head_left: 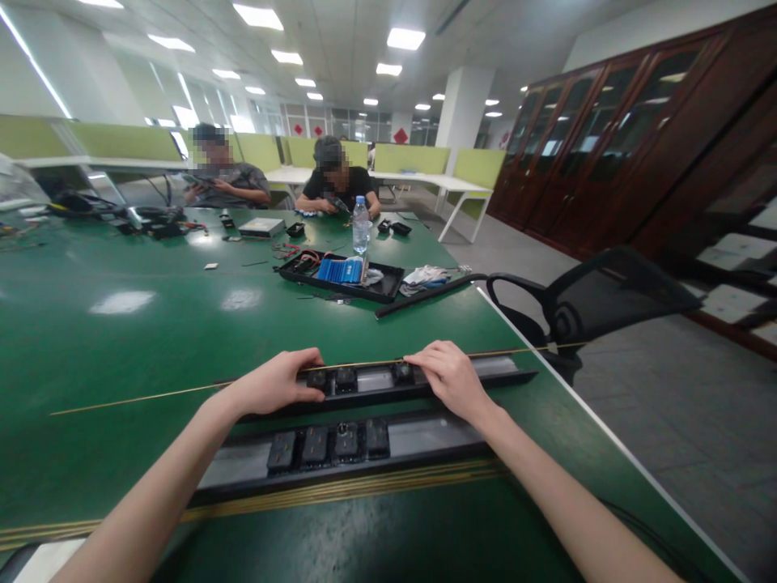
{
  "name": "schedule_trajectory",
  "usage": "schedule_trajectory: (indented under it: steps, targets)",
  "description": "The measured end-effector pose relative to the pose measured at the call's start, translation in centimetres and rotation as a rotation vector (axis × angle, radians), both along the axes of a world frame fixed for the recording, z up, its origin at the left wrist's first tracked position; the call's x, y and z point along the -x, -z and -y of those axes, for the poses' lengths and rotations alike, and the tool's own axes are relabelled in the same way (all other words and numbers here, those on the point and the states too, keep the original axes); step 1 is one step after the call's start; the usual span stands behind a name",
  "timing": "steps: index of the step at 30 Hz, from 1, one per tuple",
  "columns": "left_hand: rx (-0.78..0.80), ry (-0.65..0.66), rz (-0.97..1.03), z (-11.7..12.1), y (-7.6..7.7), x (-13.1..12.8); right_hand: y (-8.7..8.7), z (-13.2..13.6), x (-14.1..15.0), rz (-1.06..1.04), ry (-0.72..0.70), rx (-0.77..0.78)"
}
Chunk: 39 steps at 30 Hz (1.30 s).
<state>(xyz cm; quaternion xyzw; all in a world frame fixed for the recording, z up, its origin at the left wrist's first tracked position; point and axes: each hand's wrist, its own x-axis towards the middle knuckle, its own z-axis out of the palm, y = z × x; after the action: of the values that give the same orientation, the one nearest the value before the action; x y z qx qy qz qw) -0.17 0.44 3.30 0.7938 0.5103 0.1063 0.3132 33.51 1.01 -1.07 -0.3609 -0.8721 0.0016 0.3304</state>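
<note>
A long black rail with a grey inside (376,380) lies across the green table, holding black socket modules (346,380). My left hand (276,380) is closed around the leftmost module (316,379), thumb on the near side and fingers on the far side. Along the tops of the modules runs a long thin brass rod (133,398), jutting past both rail ends. My right hand (447,374) pinches this rod by the right-hand module (403,372). Closer to me, a second rail (425,437) carries several black modules (315,445) with small brass-coloured contacts.
More brass rods (340,491) lie along the near rail. Farther off are a black tray (388,285) with a blue item, a water bottle (360,227), gloves (426,278) and a black strip (428,297). Two people sit across the table. An office chair (583,308) stands right.
</note>
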Motion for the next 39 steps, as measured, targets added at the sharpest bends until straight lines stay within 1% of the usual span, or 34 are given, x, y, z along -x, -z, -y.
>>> schedule_trajectory:
  steps: [11,17,26,32,39]
  targets:
    - [0.014,0.003,-0.004,-0.1,-0.1,-0.1,0.2,-0.1,0.0,-0.016,0.037,-0.002]
    - [-0.013,0.012,0.000,-0.1,0.0,0.0,0.2,-0.1,-0.3,-0.039,0.049,-0.012]
    - [-0.025,0.008,-0.018,0.0,0.0,0.0,0.0,-0.2,-1.0,0.007,0.041,0.019]
    - [-0.024,0.020,-0.023,-0.1,0.1,0.1,-0.1,-0.5,-1.3,-0.002,0.020,0.028]
    - [-0.014,0.028,-0.022,-0.2,0.2,0.2,-0.1,-1.0,-2.4,0.021,0.023,0.053]
